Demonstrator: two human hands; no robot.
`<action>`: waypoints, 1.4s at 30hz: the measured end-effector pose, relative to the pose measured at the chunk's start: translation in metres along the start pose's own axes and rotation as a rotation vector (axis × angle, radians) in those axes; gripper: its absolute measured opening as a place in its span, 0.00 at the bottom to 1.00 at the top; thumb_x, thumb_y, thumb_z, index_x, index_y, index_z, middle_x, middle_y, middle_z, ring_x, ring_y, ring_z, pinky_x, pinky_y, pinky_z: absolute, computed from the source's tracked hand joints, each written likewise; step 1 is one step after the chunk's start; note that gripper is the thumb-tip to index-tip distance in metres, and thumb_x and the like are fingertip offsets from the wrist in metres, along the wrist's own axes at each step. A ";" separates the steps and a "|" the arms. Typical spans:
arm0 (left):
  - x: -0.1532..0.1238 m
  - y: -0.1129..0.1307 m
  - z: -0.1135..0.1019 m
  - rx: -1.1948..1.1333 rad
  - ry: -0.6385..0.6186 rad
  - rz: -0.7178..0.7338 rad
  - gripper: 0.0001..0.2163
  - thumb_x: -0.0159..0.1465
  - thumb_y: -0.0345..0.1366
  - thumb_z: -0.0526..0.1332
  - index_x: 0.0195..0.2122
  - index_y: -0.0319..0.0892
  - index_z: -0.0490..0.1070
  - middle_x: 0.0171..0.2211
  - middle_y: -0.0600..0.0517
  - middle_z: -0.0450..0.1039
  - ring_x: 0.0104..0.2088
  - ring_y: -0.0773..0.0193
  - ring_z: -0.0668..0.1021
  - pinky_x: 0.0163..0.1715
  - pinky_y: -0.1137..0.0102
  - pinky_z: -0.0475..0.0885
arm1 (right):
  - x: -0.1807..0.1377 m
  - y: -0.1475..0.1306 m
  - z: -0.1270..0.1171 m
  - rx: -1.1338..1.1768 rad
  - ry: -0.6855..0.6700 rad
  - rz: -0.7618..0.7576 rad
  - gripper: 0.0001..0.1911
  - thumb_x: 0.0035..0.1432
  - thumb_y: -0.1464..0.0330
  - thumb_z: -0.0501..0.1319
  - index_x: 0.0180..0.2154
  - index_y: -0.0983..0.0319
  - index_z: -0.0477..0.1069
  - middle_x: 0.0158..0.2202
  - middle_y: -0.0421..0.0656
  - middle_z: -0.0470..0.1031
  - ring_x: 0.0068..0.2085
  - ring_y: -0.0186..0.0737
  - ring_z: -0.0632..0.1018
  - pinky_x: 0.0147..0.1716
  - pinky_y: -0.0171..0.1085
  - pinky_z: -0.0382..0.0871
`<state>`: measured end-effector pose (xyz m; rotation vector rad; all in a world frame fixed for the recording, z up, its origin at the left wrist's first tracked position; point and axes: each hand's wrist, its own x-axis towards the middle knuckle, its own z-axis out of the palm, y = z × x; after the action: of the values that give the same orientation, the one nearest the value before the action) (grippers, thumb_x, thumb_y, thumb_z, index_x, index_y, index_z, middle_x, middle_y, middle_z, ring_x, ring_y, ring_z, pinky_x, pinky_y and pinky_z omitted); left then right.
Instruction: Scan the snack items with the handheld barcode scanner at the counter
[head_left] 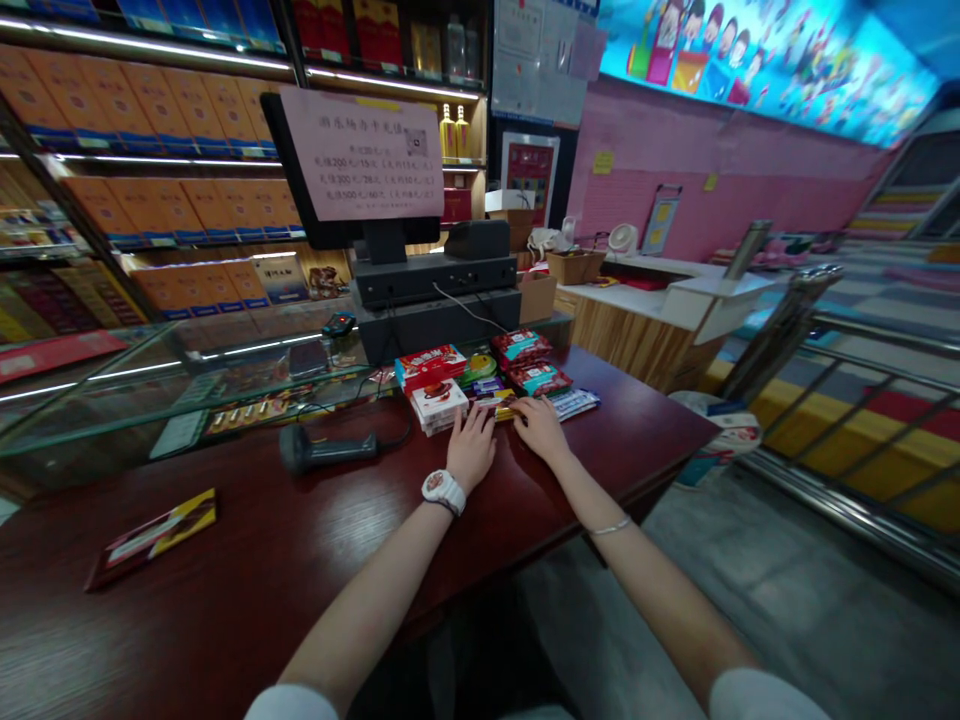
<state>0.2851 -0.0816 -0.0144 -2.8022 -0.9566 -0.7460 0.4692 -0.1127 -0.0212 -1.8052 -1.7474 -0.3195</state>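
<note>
My left hand (472, 447), with a white watch on its wrist, lies with fingers stretched out beside a stack of white boxes (439, 403). Its fingertips reach the near end of a yellow-and-dark snack packet (504, 408). From the other side, my right hand (541, 430), below a thin bracelet, rests its extended fingers at the same packet. Blue-and-white stick packs (576, 403) lie just right of it. Behind are a red box (429, 365), a green round-topped pack (478, 368) and red snack bags (538, 378).
A handheld barcode scanner (328, 450) lies on the dark red table (315, 560), left of the boxes. Another yellow-and-maroon packet (155, 535) is at far left. A monitor with a pink sign (367, 155) stands behind. A glass case (247, 385) borders the table; metal railings (862, 400) stand at right.
</note>
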 end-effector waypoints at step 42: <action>-0.108 -0.091 -0.122 0.202 0.232 -0.377 0.23 0.70 0.39 0.50 0.65 0.40 0.61 0.68 0.45 0.59 0.68 0.49 0.60 0.69 0.48 0.49 | 0.011 -0.191 -0.009 0.166 0.004 -0.300 0.29 0.60 0.69 0.55 0.63 0.62 0.62 0.67 0.50 0.60 0.68 0.48 0.60 0.68 0.53 0.47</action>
<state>0.1056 -0.0975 0.0346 -2.3281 -1.4399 -0.9295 0.2877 -0.1173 0.0395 -1.4263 -1.9816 -0.2877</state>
